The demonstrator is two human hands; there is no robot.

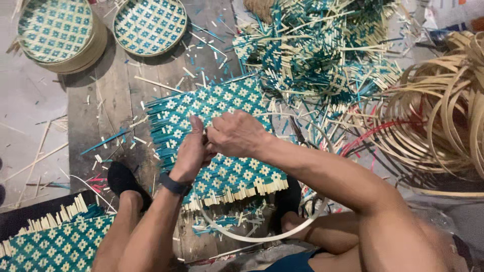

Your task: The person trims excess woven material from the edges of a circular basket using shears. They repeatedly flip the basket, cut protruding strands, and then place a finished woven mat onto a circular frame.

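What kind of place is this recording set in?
Likely a basket-weaving workspace on the floor. Both hands work a teal-and-cream woven mat; finished round trays lie at the top left, with a pile of mats and bamboo hoops.

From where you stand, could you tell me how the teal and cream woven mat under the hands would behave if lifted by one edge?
The woven mat would probably flex and sag, being thin flat strips. It looks light for its size. Its loose strip ends stick out unbound, so the weave may fray or snag. The left hand and right hand meet over its middle.
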